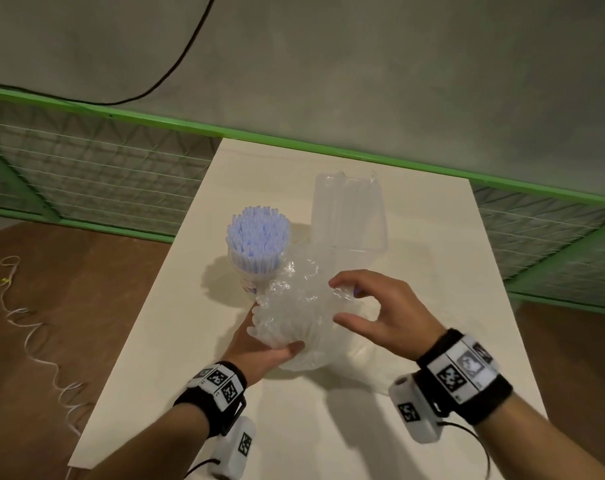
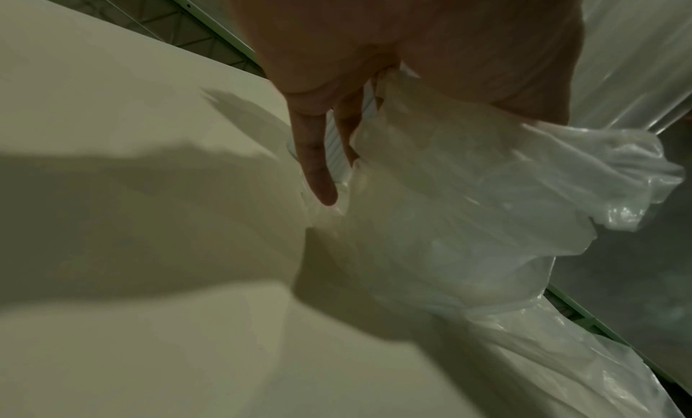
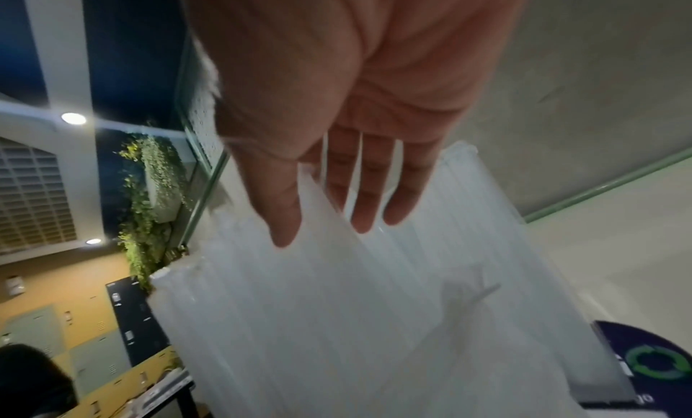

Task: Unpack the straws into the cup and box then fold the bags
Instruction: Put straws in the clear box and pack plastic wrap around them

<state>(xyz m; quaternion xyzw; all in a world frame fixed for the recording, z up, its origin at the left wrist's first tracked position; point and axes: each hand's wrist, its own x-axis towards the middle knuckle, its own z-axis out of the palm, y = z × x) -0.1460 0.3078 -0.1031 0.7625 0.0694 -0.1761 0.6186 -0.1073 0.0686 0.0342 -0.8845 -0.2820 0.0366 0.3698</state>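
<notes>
A crinkled clear bag of white straws (image 1: 294,317) stands tilted on the white table (image 1: 432,306). My left hand (image 1: 270,337) grips its lower part, thumb in front and fingers behind; the left wrist view shows a finger (image 2: 318,164) lying along the bag (image 2: 468,217). My right hand (image 1: 342,301) is open beside the bag's upper end, fingertips touching the plastic; in the right wrist view its fingers (image 3: 359,205) lie straight over the straws (image 3: 337,321). A cup (image 1: 249,285) packed with bluish-white straws (image 1: 258,237) stands just left of the bag. Behind it stands a clear box (image 1: 349,216).
A green-framed mesh fence (image 1: 86,161) runs behind the table. Brown floor with a loose white cord (image 1: 27,327) lies to the left. The table's near part (image 1: 311,427) is bare. In the right wrist view a dark round label with a green arrow mark (image 3: 655,362) shows.
</notes>
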